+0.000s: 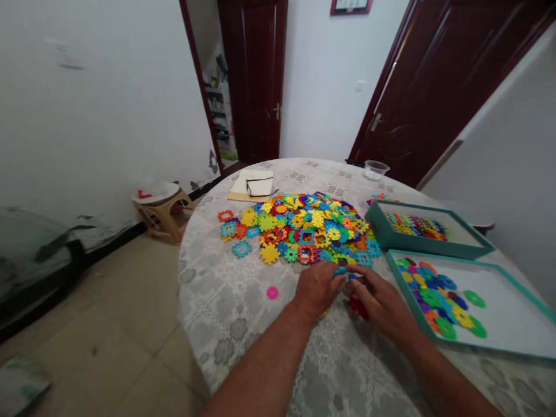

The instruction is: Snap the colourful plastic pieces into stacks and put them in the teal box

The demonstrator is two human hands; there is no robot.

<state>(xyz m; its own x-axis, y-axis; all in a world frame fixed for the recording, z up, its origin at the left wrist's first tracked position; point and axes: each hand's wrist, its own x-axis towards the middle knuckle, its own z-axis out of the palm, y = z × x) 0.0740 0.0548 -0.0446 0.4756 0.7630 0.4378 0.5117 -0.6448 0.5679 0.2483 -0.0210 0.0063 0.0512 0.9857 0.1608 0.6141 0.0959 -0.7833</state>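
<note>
My left hand (316, 288) and my right hand (379, 296) meet near the front of the table, fingers closed around small blue plastic building pieces (340, 271). How the pieces join is hidden by my fingertips. Below my right hand lies a red piece (358, 306), partly covered by the fingers. A bit of yellow shows beneath my left hand. Just beyond both hands spreads a big heap of colourful gear-shaped and square-framed plastic pieces (318, 218). A lone pink gear piece (272, 292) rests on the cloth left of my left hand.
To the right, a teal-rimmed lid (512, 315) holds flat discs, and behind it stands a teal box (434, 246) with rows of pieces. Glasses (249, 188) lie on a notebook (256, 174) at the back left. A clear plastic bowl (376, 168) stands at the far edge.
</note>
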